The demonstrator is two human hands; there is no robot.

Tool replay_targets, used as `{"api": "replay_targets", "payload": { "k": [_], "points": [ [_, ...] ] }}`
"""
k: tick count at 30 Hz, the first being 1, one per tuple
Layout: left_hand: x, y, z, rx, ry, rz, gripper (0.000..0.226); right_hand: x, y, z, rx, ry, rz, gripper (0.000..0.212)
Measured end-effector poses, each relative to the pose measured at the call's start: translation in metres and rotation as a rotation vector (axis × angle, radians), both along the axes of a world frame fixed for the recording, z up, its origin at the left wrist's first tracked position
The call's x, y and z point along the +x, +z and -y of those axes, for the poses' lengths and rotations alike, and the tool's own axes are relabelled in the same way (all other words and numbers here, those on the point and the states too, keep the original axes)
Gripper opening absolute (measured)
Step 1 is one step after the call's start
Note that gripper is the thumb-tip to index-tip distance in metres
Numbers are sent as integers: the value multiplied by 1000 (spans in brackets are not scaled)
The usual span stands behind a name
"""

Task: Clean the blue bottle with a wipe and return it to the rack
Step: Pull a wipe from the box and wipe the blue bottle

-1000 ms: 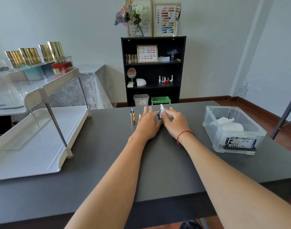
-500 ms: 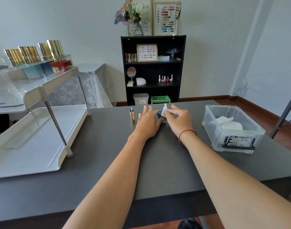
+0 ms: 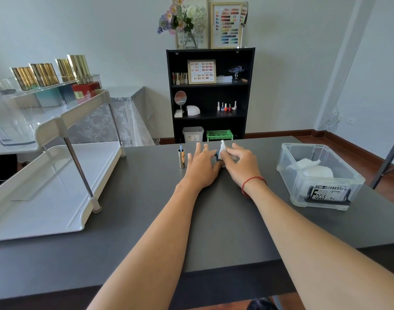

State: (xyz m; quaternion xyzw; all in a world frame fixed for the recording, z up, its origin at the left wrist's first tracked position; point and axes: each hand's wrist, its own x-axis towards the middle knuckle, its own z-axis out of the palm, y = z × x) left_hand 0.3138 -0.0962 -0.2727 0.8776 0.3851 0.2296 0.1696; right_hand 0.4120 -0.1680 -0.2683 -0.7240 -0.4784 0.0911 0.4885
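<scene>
Both hands are meeting mid-worktop [image 3: 129,211], 12 o'clock from the person. Left hand [image 3: 201,166] is lying flat, fingers straight, bracing the blue bottle [image 3: 218,156] from its 9 o'clock side. Right hand [image 3: 240,163] is pinching the wipe [image 3: 223,148] onto its 3 o'clock face. Bottle is sitting between them, mostly hidden. Judging it light and tippy, so worth bracing low, wiping downward and turning it between strokes. Brush cap [image 3: 181,158] is standing just beside the left hand at 9 o'clock, risking a knock. Rack [image 3: 57,186] is sitting further out at 9 o'clock, so the return path is crossing that cap. Bin [image 3: 290,175] is sitting at 3 o'clock, well apart.
</scene>
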Motion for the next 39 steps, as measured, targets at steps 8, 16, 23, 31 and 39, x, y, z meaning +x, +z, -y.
{"api": "replay_targets", "payload": {
  "k": [8,16,23,31,39],
  "points": [
    [2,-2,-2,19,21,24,37,-2,3,4,66,-36,-93,31],
    [2,1,1,26,3,30,38,-1,-2,-2,-31,12,-32,40],
    [1,0,2,37,6,18,38,2,-1,-1,24,15,-62,33],
    [1,-3,0,48,17,5,41,5,-1,1,76,-12,-135,30],
    [0,-2,2,64,24,108,34,2,0,-1,-47,27,-35,40]
  ]
}}
